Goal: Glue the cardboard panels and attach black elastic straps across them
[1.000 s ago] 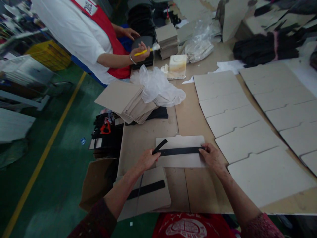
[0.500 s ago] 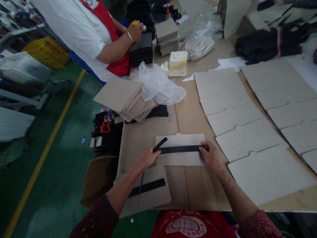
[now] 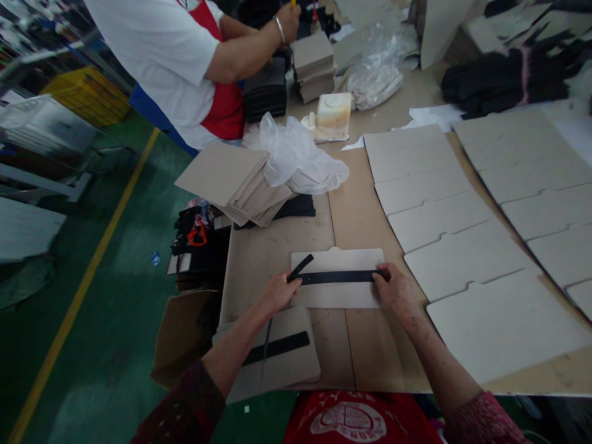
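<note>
A long black strip (image 3: 337,277) lies across a pale grey board (image 3: 342,298) with a small tab on its far edge. My left hand (image 3: 280,291) is closed on the strip's left end, where a short black piece (image 3: 303,265) sticks up at a slant. At the strip's other end, my right hand (image 3: 391,285) pinches it against the board's right edge. Below my left forearm, a stack of similar boards (image 3: 296,367) carries another black strip (image 3: 282,347) on top.
Overlapping grey boards (image 3: 499,320) lie in two rows on the right. A stack of boards (image 3: 226,172) and a white plastic bag (image 3: 300,157) are at the far left. A co-worker's arm (image 3: 245,55) reaches over black stacked pieces (image 3: 264,92). An open carton (image 3: 180,339) stands beside the table.
The co-worker's hand has moved up and to the right, away from the black stack. My hands stay in place on the black strip.
</note>
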Motion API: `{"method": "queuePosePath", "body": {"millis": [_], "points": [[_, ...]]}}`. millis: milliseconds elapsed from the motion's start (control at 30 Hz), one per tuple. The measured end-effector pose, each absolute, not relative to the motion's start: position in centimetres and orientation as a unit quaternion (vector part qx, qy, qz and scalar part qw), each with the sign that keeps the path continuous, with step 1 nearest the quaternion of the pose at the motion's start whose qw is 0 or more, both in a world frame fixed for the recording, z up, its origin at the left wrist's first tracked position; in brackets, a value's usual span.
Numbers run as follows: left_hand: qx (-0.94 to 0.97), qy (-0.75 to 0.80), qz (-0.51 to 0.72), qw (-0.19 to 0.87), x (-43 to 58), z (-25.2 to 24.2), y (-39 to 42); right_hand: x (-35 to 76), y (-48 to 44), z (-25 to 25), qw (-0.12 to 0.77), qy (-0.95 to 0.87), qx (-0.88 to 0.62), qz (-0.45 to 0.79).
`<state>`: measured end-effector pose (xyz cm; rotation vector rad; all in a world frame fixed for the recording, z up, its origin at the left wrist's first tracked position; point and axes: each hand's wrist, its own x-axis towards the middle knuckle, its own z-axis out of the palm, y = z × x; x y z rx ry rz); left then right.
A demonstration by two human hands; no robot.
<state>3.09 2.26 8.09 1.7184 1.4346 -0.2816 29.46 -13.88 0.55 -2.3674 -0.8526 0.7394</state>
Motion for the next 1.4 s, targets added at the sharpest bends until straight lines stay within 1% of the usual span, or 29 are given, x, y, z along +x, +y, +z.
{"method": "queuePosePath", "body": {"millis": [267, 467, 567, 667, 733, 833, 967, 1133, 1400], "points": [[0.685, 0.576, -0.093, 0.436, 3.1, 8.1, 2.3, 29.2, -13.7, 0.8, 0.238, -0.339, -0.872, 0.259], [0.696, 0.564, -0.025, 0.444, 2.2, 9.0, 1.3, 29.4, -14.1, 0.1, 0.233, -0.378, -0.877, 0.182], [0.695, 0.559, -0.003, 0.453, 1.8, 9.4, 0.6, 29.6, -14.1, -0.5, 0.232, -0.394, -0.873, 0.170], [0.661, 0.575, -0.024, 0.481, 1.6, 9.2, 0.7, 29.6, -14.1, -0.8, 0.228, -0.397, -0.873, 0.170], [0.652, 0.583, -0.045, 0.482, 1.6, 9.0, 1.1, 29.6, -14.2, -1.0, 0.235, -0.398, -0.870, 0.171], [0.691, 0.567, -0.081, 0.440, 1.8, 9.1, 1.5, 29.7, -14.5, -1.7, 0.234, -0.403, -0.868, 0.170], [0.764, 0.510, -0.087, 0.386, 1.6, 10.2, 0.6, 30.1, -14.8, -2.9, 0.242, -0.396, -0.870, 0.163], [0.785, 0.478, -0.078, 0.385, 1.0, 10.6, -0.8, 30.5, -15.0, -3.7, 0.242, -0.419, -0.862, 0.150], [0.743, 0.545, -0.136, 0.363, 2.1, 8.3, 1.9, 30.3, -14.6, -2.1, 0.226, -0.407, -0.869, 0.168]]}}
